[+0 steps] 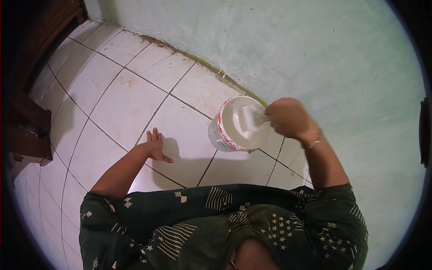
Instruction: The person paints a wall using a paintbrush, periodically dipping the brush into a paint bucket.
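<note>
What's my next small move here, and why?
Probably wipe the brush against the inner wall of the bucket: the right grip holds it with its white-looking head within the rim, and lifting it loaded might drip on the floor tiles.

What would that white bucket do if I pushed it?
The bucket would probably slide, not roll, standing upright on flat tiles. Pushed high, it might tip, because it looks fairly tall. Its smeared rim could feel slippery.

The bucket [217, 135] looks plastic, the floor tiles [121, 101] smooth and glossy, the wall [351, 67] matt
</note>
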### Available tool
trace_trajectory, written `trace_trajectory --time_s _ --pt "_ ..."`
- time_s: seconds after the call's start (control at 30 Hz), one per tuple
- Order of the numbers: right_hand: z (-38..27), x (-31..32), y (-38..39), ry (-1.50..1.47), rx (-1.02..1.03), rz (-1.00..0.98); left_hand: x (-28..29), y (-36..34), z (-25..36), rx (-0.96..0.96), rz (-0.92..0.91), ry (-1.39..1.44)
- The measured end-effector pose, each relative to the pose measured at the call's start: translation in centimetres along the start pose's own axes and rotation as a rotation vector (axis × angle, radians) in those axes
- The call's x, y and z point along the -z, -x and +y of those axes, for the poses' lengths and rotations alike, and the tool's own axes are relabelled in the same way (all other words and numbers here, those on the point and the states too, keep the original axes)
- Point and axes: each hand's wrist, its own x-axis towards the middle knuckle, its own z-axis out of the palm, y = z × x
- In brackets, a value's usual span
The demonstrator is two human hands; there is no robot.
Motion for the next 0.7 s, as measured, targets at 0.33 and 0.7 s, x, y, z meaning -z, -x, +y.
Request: trace_trajectory --time_s 0.33,0.7 --pt "-2.6 -13.3 -4.7 -0.045 -0.090 -0.135 -0.8 -0.3 -0.4 -0.010 0.032 0.015" --pt "-0.1 -4.9 -0.1 -0.153 -0.122 -0.103 -1.3 -0.3 -1.1 -0.030 0.023 0.058"
